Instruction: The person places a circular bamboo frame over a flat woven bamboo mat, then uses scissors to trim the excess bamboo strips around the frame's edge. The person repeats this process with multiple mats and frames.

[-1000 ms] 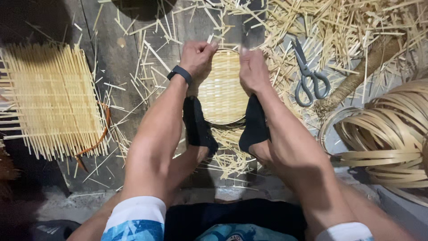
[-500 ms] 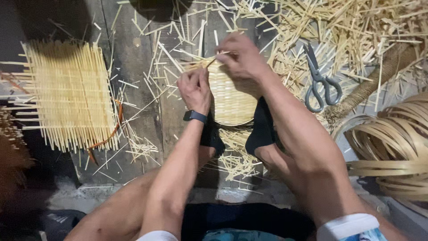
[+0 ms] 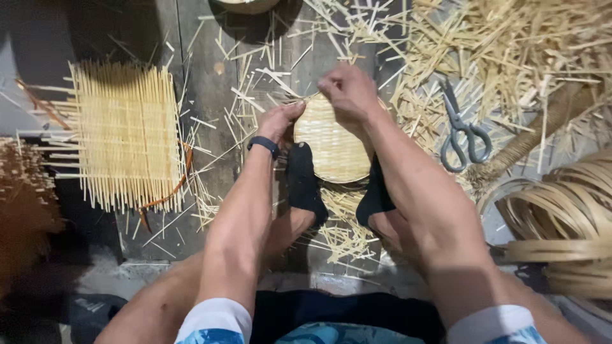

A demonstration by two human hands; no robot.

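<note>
While feet pin it, both hands [image 3: 347, 95] grip round woven mat [image 3: 331, 146] — scissors [image 3: 462, 130] near

The floor [image 3: 204, 76] is made of dark, weathered wooden planks running away from the camera, with narrow gaps between the boards. Pale straw-coloured offcuts [image 3: 523, 44] lie thick over the far right corner of the floor and thin out into loose slivers toward the middle. Near the bottom edge the planks end at a rough grey step or slab [image 3: 127, 274], dusty and uneven. The left edge falls into deep shadow, and another shadow darkens the far edge near the middle. Light falls from above, brightest on the right side, where the litter shows almost yellow. No walls, windows or furniture are in view.
</note>
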